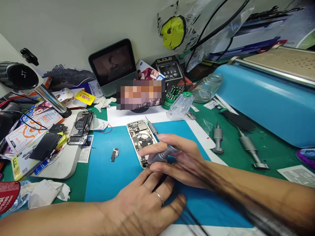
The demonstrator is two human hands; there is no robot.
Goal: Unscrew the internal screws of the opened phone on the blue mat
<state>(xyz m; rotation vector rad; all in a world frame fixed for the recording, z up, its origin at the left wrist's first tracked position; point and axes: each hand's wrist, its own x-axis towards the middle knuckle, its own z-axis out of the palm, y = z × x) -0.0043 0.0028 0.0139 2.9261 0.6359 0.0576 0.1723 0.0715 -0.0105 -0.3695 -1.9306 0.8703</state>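
Opened, white-framed rectangular phone (142, 137), flat on a blue sheet-like mat (103, 177): likely light, stiff, fragile inside; best held by its rim. Right hand (187, 159): fingers clasping a grey cylindrical metal tool (159, 156). Left hand (145, 200): grip cannot be told.

Blue mat (105, 180) with opened phone (142, 139) and small component (114, 154).

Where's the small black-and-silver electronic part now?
Head view, left of centre: the small black-and-silver electronic part lies on the blue rectangular mat, left of the opened white-edged phone.
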